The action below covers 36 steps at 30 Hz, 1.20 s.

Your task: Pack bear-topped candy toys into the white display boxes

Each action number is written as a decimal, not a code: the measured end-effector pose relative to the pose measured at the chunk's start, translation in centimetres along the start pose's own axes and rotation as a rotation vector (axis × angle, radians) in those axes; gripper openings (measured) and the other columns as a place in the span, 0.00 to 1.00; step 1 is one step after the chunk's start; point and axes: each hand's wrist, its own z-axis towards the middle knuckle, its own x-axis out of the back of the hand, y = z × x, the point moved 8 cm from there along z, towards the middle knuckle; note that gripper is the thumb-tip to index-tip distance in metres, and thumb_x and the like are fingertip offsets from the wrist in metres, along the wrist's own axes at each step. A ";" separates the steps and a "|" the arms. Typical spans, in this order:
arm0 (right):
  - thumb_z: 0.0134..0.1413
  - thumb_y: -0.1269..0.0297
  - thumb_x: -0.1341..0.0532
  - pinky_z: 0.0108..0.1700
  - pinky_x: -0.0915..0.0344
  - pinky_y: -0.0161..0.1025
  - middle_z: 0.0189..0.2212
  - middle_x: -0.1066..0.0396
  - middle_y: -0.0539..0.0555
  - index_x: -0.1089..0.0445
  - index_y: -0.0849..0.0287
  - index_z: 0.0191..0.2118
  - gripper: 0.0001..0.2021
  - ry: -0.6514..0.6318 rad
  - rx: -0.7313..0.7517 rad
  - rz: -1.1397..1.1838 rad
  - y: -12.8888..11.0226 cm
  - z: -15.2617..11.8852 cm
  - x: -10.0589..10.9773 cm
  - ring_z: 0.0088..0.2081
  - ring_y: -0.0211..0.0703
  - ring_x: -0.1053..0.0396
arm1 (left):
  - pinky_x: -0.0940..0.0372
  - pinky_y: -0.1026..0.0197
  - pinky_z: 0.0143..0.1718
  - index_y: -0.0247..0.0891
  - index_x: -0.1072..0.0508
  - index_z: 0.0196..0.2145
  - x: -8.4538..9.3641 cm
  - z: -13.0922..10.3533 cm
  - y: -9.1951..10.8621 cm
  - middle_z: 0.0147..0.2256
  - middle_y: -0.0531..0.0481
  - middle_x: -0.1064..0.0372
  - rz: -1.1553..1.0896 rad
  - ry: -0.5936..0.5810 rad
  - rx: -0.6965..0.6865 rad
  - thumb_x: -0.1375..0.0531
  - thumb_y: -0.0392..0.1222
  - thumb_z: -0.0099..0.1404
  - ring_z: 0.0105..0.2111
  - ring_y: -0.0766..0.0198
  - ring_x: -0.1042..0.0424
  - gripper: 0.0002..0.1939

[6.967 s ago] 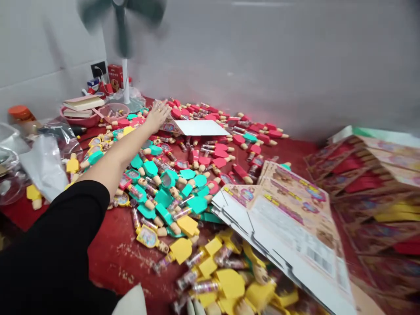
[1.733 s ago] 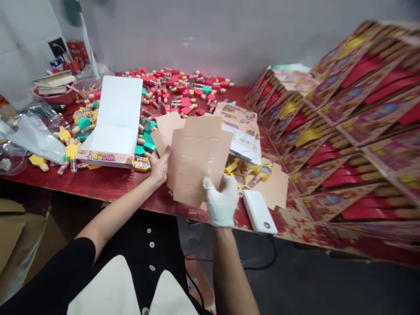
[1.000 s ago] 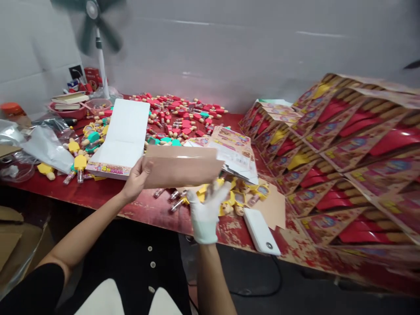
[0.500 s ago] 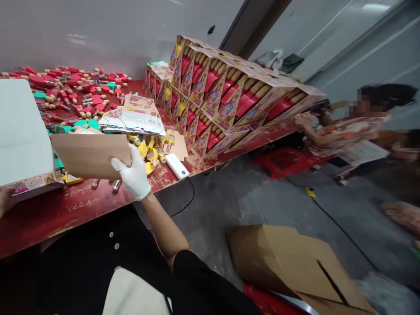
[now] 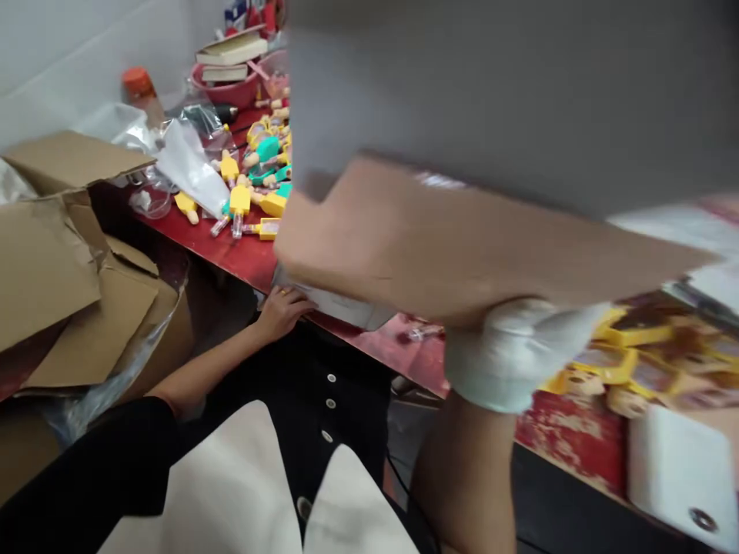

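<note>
My right hand [image 5: 523,346], in a white glove and blurred, is closed on a brown cardboard piece [image 5: 416,238], its fingers partly hidden. Behind that piece rises a large grey panel [image 5: 490,92], close to the camera, which looks like the raised flap of a box. At the box's low whitish front wall [image 5: 352,308], my bare left hand [image 5: 282,312] has its fingers bent over the near left corner. Yellow toy pieces [image 5: 640,362] lie to the right of the glove, beside a white power bank [image 5: 681,469].
Yellow and green toy pieces [image 5: 239,200] lie on the red table [image 5: 231,254] at left. Behind them are a pink bowl [image 5: 231,92] with books, plastic bags [image 5: 190,165] and an orange-capped bottle [image 5: 138,85]. Open cardboard cartons [image 5: 115,308] stand at the left.
The view has swung left, away from the stacked display boxes. The right hand has brought the cardboard piece to the box, in front of the grey panel. My left hand now shows fully.
</note>
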 end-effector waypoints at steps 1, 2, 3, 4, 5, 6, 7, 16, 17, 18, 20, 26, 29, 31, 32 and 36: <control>0.63 0.37 0.45 0.58 0.30 0.56 0.56 0.33 0.61 0.38 0.49 0.66 0.32 0.044 0.026 -0.025 0.4 -0.5 -0.2 0.62 0.58 0.35 | 0.37 0.55 0.46 0.41 0.21 0.45 0.2 -0.2 0.3 0.40 0.47 0.22 -0.066 0.054 -0.013 0.42 0.41 0.74 0.41 0.60 0.25 0.10; 0.62 0.40 0.41 0.57 0.30 0.56 0.54 0.31 0.62 0.35 0.52 0.64 0.31 0.079 0.033 -0.050 1.0 -1.0 -0.3 0.60 0.58 0.33 | 0.36 0.55 0.48 0.41 0.22 0.47 1.0 -0.3 0.6 0.42 0.46 0.23 -0.148 0.148 -0.003 0.40 0.43 0.73 0.43 0.59 0.25 0.09; 0.61 0.41 0.39 0.57 0.30 0.56 0.51 0.29 0.63 0.33 0.55 0.62 0.31 0.096 0.024 -0.071 1.8 -1.6 -0.4 0.57 0.57 0.30 | 0.36 0.54 0.51 0.41 0.25 0.50 2.3 -0.4 0.6 0.46 0.45 0.25 -0.234 0.281 0.035 0.38 0.45 0.72 0.47 0.58 0.26 0.12; 0.60 0.41 0.39 0.57 0.30 0.57 0.48 0.28 0.63 0.31 0.58 0.59 0.30 0.096 0.005 -0.098 2.7 -2.1 -0.6 0.53 0.56 0.28 | 0.36 0.53 0.55 0.41 0.28 0.54 3.7 -0.6 0.4 0.50 0.43 0.28 -0.306 0.436 0.099 0.37 0.46 0.71 0.52 0.57 0.29 0.16; 0.61 0.41 0.40 0.57 0.30 0.57 0.45 0.27 0.62 0.29 0.60 0.57 0.29 0.101 -0.019 -0.125 3.7 -2.6 -0.7 0.50 0.54 0.27 | 0.37 0.52 0.59 0.43 0.33 0.59 5.0 -0.8 -0.1 0.55 0.42 0.32 -0.356 0.588 0.173 0.37 0.47 0.70 0.57 0.56 0.32 0.22; 0.61 0.41 0.40 0.56 0.30 0.57 0.43 0.27 0.61 0.28 0.61 0.55 0.29 0.112 -0.039 -0.150 4.5 -3.0 -0.7 0.47 0.53 0.26 | 0.39 0.51 0.62 0.44 0.39 0.64 6.0 -0.7 -0.5 0.60 0.40 0.37 -0.387 0.700 0.238 0.38 0.48 0.71 0.61 0.55 0.36 0.28; 0.62 0.41 0.41 0.56 0.30 0.57 0.42 0.26 0.61 0.28 0.61 0.54 0.28 0.116 -0.052 -0.166 5.1 -3.4 -0.8 0.46 0.52 0.26 | 0.42 0.50 0.65 0.46 0.45 0.68 6.5 -0.3 -0.8 0.65 0.40 0.43 -0.407 0.749 0.278 0.39 0.50 0.72 0.65 0.54 0.40 0.32; 0.62 0.51 0.42 0.62 0.33 0.57 0.62 0.36 0.66 0.53 0.56 0.74 0.39 -0.172 -0.032 -0.377 6.9 -5.0 -2.7 0.59 0.55 0.31 | 0.46 0.50 0.65 0.47 0.55 0.74 6.4 4.2 -0.8 0.62 0.40 0.36 -0.218 0.569 0.270 0.46 0.60 0.73 0.63 0.52 0.37 0.39; 0.61 0.52 0.40 0.61 0.31 0.57 0.63 0.38 0.66 0.60 0.55 0.75 0.43 -0.170 -0.041 -0.428 7.4 -5.1 -2.4 0.59 0.55 0.31 | 0.46 0.50 0.64 0.45 0.51 0.73 6.3 4.0 -1.0 0.58 0.40 0.32 -0.161 0.544 0.283 0.47 0.60 0.74 0.60 0.52 0.35 0.37; 0.60 0.53 0.39 0.59 0.30 0.56 0.63 0.39 0.67 0.67 0.56 0.76 0.47 -0.163 -0.039 -0.467 7.7 -5.1 -2.0 0.59 0.56 0.31 | 0.46 0.50 0.62 0.43 0.49 0.73 6.2 3.7 -1.3 0.54 0.40 0.29 -0.114 0.514 0.298 0.49 0.60 0.75 0.56 0.53 0.33 0.35; 0.60 0.55 0.40 0.57 0.29 0.55 0.61 0.38 0.68 0.70 0.57 0.76 0.48 -0.183 -0.019 -0.559 7.8 -5.3 -1.6 0.59 0.57 0.31 | 0.46 0.51 0.59 0.40 0.45 0.72 6.1 3.0 -1.9 0.48 0.42 0.25 -0.045 0.446 0.313 0.49 0.60 0.75 0.50 0.55 0.31 0.35; 0.64 0.58 0.42 0.45 0.28 0.49 0.51 0.34 0.64 0.34 0.55 0.64 0.24 -0.466 0.083 -0.919 3.9 -4.6 -2.5 0.48 0.55 0.31 | 0.49 0.49 0.64 0.44 0.30 0.64 6.8 1.7 -2.2 0.58 0.40 0.29 0.061 0.263 0.195 0.45 0.58 0.74 0.60 0.51 0.37 0.27; 0.68 0.57 0.44 0.45 0.33 0.50 0.49 0.31 0.64 0.27 0.55 0.57 0.19 -0.534 0.200 -1.061 2.2 -3.2 -3.0 0.46 0.55 0.33 | 0.51 0.46 0.67 0.48 0.27 0.61 7.5 2.3 -2.7 0.67 0.42 0.41 -0.024 0.333 0.176 0.48 0.54 0.76 0.67 0.50 0.43 0.22; 0.70 0.62 0.50 0.42 0.37 0.49 0.46 0.27 0.62 0.27 0.56 0.58 0.20 -0.621 0.260 -1.074 2.3 -2.4 -3.9 0.42 0.52 0.34 | 0.47 0.46 0.67 0.50 0.28 0.61 6.8 3.3 -3.2 0.69 0.45 0.45 -0.201 0.359 0.160 0.48 0.53 0.77 0.68 0.51 0.43 0.20; 0.70 0.65 0.52 0.41 0.39 0.48 0.44 0.26 0.61 0.28 0.57 0.59 0.21 -0.674 0.280 -1.071 2.6 -2.1 -4.5 0.41 0.52 0.34 | 0.44 0.47 0.66 0.50 0.29 0.61 6.2 3.8 -3.5 0.69 0.45 0.47 -0.309 0.375 0.154 0.47 0.53 0.76 0.68 0.52 0.42 0.20; 0.65 0.72 0.52 0.35 0.46 0.47 0.36 0.28 0.65 0.24 0.63 0.49 0.20 -0.793 0.310 -1.188 3.5 -1.5 -7.1 0.38 0.52 0.37 | 0.38 0.49 0.64 0.51 0.40 0.67 3.6 5.1 -5.5 0.69 0.43 0.48 -0.686 0.499 0.268 0.44 0.61 0.72 0.66 0.53 0.39 0.30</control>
